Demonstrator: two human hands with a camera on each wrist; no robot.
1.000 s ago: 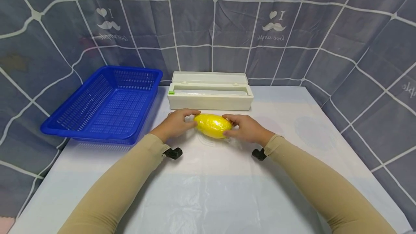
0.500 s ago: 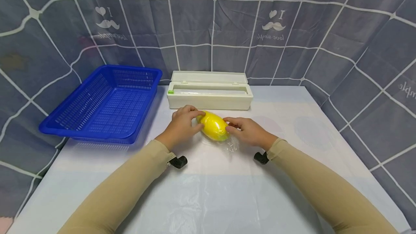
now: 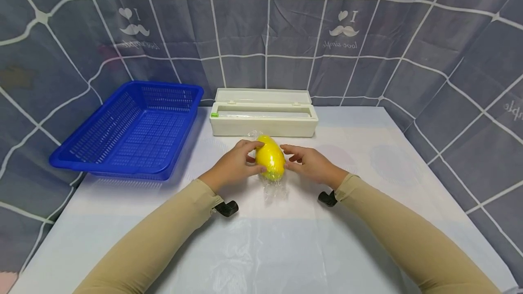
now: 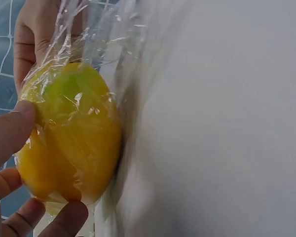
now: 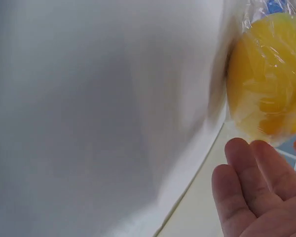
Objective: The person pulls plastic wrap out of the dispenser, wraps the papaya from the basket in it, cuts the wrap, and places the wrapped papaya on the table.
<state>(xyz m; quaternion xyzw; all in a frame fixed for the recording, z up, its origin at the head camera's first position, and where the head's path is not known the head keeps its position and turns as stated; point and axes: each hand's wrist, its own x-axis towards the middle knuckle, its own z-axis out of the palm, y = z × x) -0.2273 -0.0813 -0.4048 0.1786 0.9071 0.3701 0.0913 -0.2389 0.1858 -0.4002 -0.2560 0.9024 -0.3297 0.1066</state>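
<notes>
A yellow mango (image 3: 270, 155) with a green patch at one end, wrapped in clear plastic film (image 3: 274, 191), sits on the white table in front of the person. The left hand (image 3: 234, 164) holds its left side, thumb on the near part and fingers round the far part. In the left wrist view the left thumb (image 4: 12, 131) presses on the film over the mango (image 4: 74, 143). At the mango's right side is the right hand (image 3: 312, 163), thumb tip at the fruit. Its fingers (image 5: 237, 192) look fairly straight beside the mango (image 5: 269, 74) in the right wrist view.
Behind the hands stands a long white cling film box (image 3: 263, 126) with its lid raised and a green slider (image 3: 214, 115) at its left end. A blue plastic basket (image 3: 143, 169) is on the left. Grey grid-patterned curtain (image 3: 245, 26) encloses the table (image 3: 269, 248).
The mango has turned from lying crosswise to pointing toward the person, its loose film end now at the front. The left hand has moved slightly right with it; the right hand's fingers have loosened.
</notes>
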